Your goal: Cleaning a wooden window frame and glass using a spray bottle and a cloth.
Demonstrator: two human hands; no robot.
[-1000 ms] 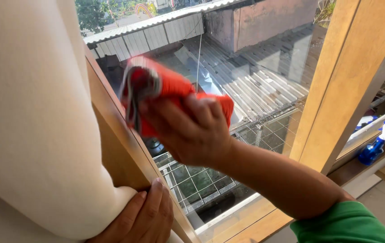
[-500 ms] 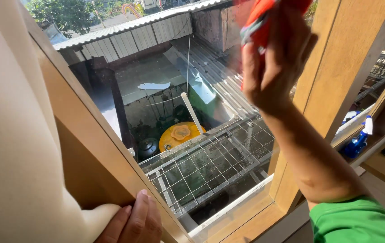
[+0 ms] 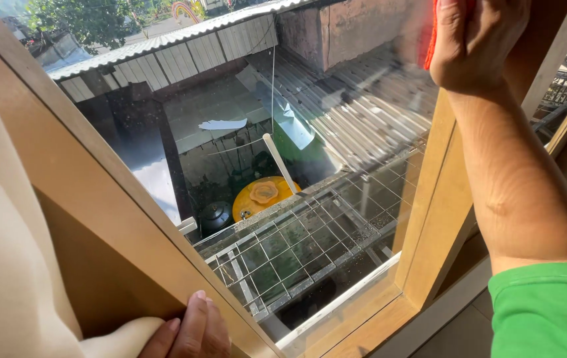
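Note:
My right hand (image 3: 475, 40) is raised to the top right of the window pane (image 3: 310, 152) and presses an orange-red cloth (image 3: 431, 36) against the glass; only a strip of the cloth shows beside my fingers. My forearm runs down to a green sleeve (image 3: 548, 308). At the bottom edge my left hand (image 3: 191, 331) holds a cream curtain (image 3: 5, 265) back against the left side of the wooden window frame (image 3: 118, 225).
The wooden frame's right post (image 3: 439, 219) and sill (image 3: 363, 325) border the pane. Through the glass lie corrugated metal roofs, a wire grille and a yellow tank below. Tiled floor shows at the bottom right.
My right hand has swept the cloth from the left middle of the pane up to its top right corner. My view has moved closer to the glass. The left hand still holds the curtain.

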